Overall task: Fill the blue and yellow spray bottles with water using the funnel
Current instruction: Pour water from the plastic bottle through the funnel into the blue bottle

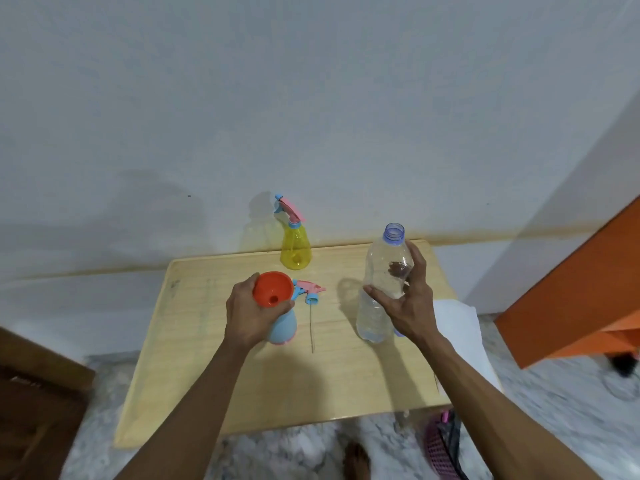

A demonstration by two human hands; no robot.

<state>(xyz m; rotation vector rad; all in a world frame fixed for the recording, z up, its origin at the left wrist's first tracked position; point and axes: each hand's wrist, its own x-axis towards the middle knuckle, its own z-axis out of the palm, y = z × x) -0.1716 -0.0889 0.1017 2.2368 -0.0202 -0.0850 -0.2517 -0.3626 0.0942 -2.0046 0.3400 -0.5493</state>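
Note:
My left hand [247, 315] grips the neck of the blue spray bottle [284, 329], which stands upright on the small wooden table [214, 358]. An orange funnel [273, 289] sits in that bottle's mouth. The bottle's pink and blue spray head [309, 290] lies on the table just behind it, its dip tube pointing toward me. My right hand [408, 299] is wrapped around a clear uncapped water bottle [382, 282] that stands upright at the table's right side. The yellow spray bottle [295, 249], its spray head attached, stands at the table's back edge.
A white wall rises directly behind the table. A white cloth [457, 327] lies off the table's right edge, beside an orange cabinet [581, 296]. A pink basket [441, 445] sits on the marbled floor at the front right. Dark wooden furniture [31, 403] stands at the left.

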